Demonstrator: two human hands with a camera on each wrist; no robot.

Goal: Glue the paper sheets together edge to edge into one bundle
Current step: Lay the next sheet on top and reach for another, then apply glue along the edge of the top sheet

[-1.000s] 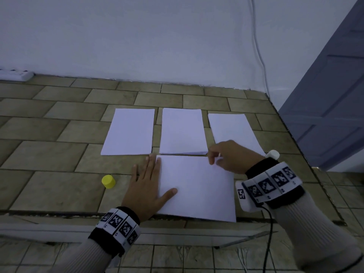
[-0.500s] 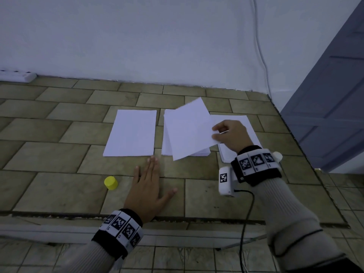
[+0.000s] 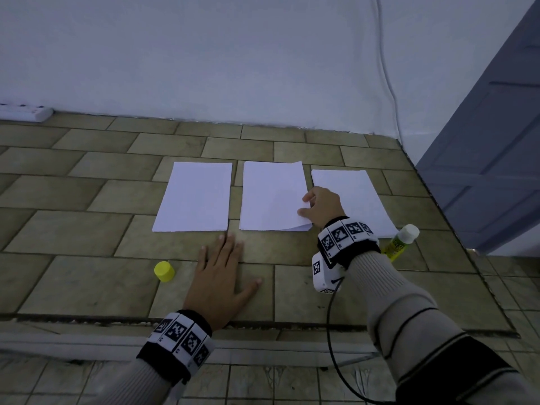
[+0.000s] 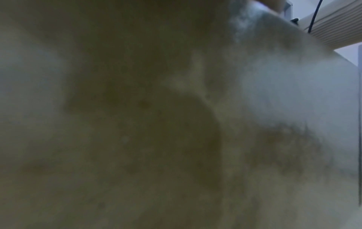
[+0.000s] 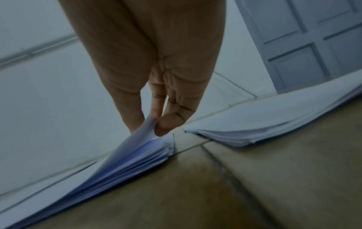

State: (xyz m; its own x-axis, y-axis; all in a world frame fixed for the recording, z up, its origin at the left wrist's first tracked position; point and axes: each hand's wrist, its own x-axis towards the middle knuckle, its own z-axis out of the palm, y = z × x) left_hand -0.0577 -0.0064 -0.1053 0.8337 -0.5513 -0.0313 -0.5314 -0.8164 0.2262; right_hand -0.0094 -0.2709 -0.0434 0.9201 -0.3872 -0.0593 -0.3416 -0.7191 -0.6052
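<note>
At mid-frame on the tan tiled floor [image 3: 87, 282], the right hand [image 3: 321, 207] pinches the lifted right edge of the top white paper sheet [image 3: 273, 194] on the middle pile, between two other piles. The left hand [image 3: 222, 276] lies flat, fingers spread. Lower the sheet slowly, squaring its corners over the pile, then press along the edge

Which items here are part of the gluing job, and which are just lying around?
Job:
- left paper stack
- middle paper stack, top sheet pinched by the right hand
- right paper stack
- glue bottle, uncapped
- yellow cap
- left hand, flat on the tiles

Lying about:
- power strip by the wall
- wall cable
- door
</note>
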